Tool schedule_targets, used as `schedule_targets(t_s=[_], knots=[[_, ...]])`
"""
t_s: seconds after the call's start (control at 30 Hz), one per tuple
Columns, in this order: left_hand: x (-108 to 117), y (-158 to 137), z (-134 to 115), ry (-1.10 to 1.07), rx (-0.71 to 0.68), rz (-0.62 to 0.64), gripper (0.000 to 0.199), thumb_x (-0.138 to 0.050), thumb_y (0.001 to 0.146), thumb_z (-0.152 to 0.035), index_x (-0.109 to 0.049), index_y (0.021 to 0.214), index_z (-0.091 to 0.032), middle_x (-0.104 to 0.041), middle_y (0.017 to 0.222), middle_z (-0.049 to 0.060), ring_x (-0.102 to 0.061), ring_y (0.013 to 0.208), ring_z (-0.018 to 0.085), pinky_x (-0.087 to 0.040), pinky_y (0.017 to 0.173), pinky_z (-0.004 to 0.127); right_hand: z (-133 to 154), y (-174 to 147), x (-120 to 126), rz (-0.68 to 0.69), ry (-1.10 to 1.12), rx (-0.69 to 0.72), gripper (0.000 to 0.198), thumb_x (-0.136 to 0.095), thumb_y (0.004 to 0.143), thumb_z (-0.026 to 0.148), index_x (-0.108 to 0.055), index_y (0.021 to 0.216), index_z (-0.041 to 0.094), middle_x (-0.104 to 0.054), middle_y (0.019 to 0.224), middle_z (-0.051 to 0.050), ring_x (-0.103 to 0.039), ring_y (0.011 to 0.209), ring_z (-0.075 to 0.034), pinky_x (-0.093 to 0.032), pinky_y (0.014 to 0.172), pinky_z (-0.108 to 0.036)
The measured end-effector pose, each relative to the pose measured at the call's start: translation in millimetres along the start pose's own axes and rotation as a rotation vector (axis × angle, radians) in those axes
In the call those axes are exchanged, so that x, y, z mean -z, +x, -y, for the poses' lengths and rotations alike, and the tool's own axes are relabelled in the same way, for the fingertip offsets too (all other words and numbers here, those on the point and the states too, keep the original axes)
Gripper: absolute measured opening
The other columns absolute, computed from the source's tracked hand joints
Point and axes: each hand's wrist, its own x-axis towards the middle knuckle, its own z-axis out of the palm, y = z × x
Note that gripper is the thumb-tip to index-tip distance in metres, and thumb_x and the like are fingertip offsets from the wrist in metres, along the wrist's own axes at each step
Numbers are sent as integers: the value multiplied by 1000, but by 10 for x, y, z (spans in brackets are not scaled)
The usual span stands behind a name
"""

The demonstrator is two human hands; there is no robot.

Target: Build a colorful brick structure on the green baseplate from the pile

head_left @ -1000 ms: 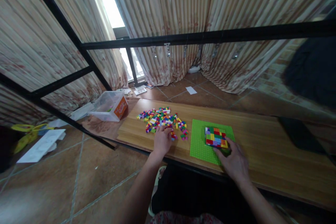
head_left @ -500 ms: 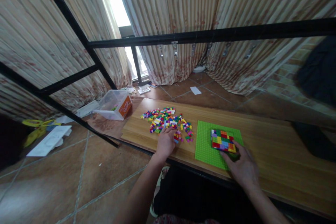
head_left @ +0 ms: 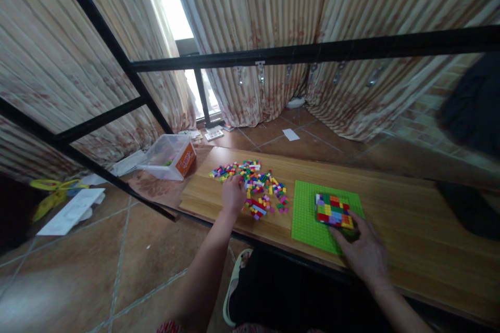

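Note:
My left hand is over the left part of a loose pile of small coloured toy bricks. Its fingers are curled down, and their tips and anything between them are hidden. Toward the right, a multicoloured block of joined bricks rests on or just above a green studded baseplate; the gap, if any, cannot be made out. My right hand grips this block at its right and near edges, thumb in front and fingers on the far side.
A long wooden table carries everything, with a dark flat object at its right. Left of the table stands a clear plastic box with an orange label. Black metal bars cross in front of the curtains.
My left hand has moved left across the pile, uncovering bricks near the table's front, among them red and blue ones. My right hand stays on the block with almost no movement.

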Motion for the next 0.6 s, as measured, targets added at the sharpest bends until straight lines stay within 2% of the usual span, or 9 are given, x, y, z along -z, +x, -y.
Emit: schedule_targets(t_s=[0.07, 0.17, 0.27, 0.4, 0.47, 0.53, 0.6], knots=[[-12, 167, 26, 60, 13, 6, 32, -49, 82, -13, -65, 109, -17, -67, 105, 11, -59, 103, 24, -46, 93, 38, 8, -1, 2, 3, -2, 1, 71, -54, 74, 65, -52, 129, 20, -61, 117, -14, -58, 104, -32, -47, 88, -46], [-35, 383, 23, 184, -33, 87, 35, -50, 80, -13, -65, 111, -15, -66, 111, 14, -57, 108, 26, -42, 97, 39, 22, 1, 7, 10, 1, 8, 70, -54, 76, 63, -52, 129, 19, -60, 118, -14, -57, 107, -32, -46, 91, -46], [-36, 527, 1, 237, -93, 174, 31, -50, 79, -12, -68, 104, -15, -68, 105, 14, -57, 108, 26, -39, 101, 38, 35, 6, 11, 11, 10, 10, 68, -55, 77, 60, -51, 130, 19, -60, 118, -14, -57, 109, -31, -45, 93, -44], [-4, 617, -6, 222, -133, 233, 23, -50, 79, -14, -70, 90, -17, -69, 94, 14, -60, 102, 28, -41, 98, 40, 68, 10, 20, 12, 34, 12, 65, -57, 77, 55, -51, 130, 19, -61, 119, -13, -57, 109, -30, -45, 95, -44], [11, 627, -12, 214, -135, 236, 25, -47, 81, -14, -69, 91, -15, -69, 94, 16, -61, 101, 30, -42, 95, 43, 89, 14, 28, 14, 53, 21, 63, -58, 78, 53, -51, 130, 19, -60, 120, -14, -56, 111, -30, -44, 97, -45], [21, 600, -38, 137, -92, 195, 26, -45, 82, -15, -69, 93, -15, -68, 96, 15, -62, 99, 28, -45, 92, 41, 112, 20, 40, 9, 65, 20, 62, -59, 78, 50, -51, 131, 19, -60, 122, -14, -56, 113, -30, -44, 97, -47], [31, 523, -93, -44, 2, 161, 27, -45, 81, -16, -68, 93, -15, -69, 92, 12, -63, 94, 26, -47, 89, 40, 134, 25, 54, 3, 78, 17, 61, -60, 78, 47, -50, 131, 19, -60, 122, -14, -55, 114, -31, -45, 97, -47]])
